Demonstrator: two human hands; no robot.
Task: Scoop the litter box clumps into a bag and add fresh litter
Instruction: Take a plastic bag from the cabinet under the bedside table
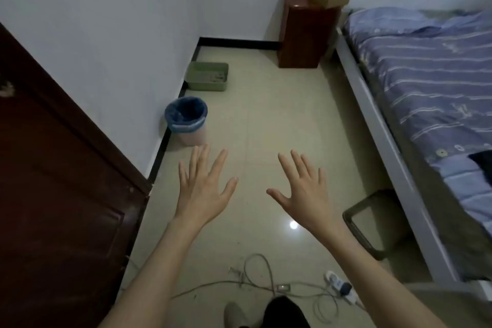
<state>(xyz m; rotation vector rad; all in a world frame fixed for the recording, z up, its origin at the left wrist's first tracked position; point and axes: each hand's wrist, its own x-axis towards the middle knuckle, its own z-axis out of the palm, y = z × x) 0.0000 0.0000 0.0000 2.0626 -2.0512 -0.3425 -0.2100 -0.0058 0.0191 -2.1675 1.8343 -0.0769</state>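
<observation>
Both hands are held out over the floor (266,120) with nothing in them. The left hand (203,189) has its fingers straight and fanned; the right hand (303,192) likewise, thumb out to the side.

The litter box (208,77), green, sits on the floor against the wall (106,21), well ahead of both hands and a little to the left. Dark matter shows in its right half; whether this is clumps cannot be told at this range. The bin (186,121), lined with a blue bag (183,125), stands by the same wall, between the box and the left hand, and near that hand's fingertips.

Judged status: work not yet begun; the step in hand is the approach. No scoop or fresh litter can be made out.

Recommendations: walk up along the wall side and crouch square to the box. Bring the bin just beside the box, so that clumps cross little open floor. Locate a scoop before reaching in.

Hazard: cables (255,274) and a power strip (339,283) lie on the floor near the feet.
</observation>
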